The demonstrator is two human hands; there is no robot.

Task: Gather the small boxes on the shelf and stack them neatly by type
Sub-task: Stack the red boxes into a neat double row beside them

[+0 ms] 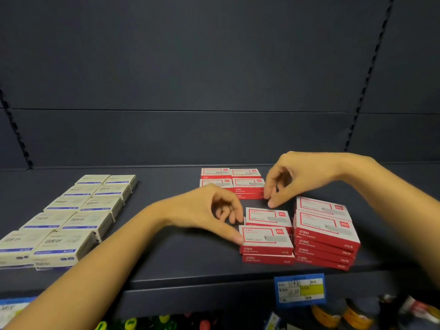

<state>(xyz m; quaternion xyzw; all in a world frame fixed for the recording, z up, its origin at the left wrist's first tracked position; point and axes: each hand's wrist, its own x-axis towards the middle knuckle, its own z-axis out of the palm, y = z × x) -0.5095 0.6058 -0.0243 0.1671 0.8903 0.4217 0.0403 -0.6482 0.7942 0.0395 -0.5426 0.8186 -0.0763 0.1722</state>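
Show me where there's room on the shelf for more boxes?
Bare shelf lies between the cream boxes and the red boxes, though the left hand crosses it. More room behind the cream boxes, against the back wall. It is crowded around the right hand.

Lower right – blue-and-yellow price tag on shelf edge; below it – blurred yellow-and-black rolls; bottom centre – green caps.

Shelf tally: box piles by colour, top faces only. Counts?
Beige piles: 10
Red piles: 8
Total: 18 piles
Boxes per pile cannot be fully counted from this view.
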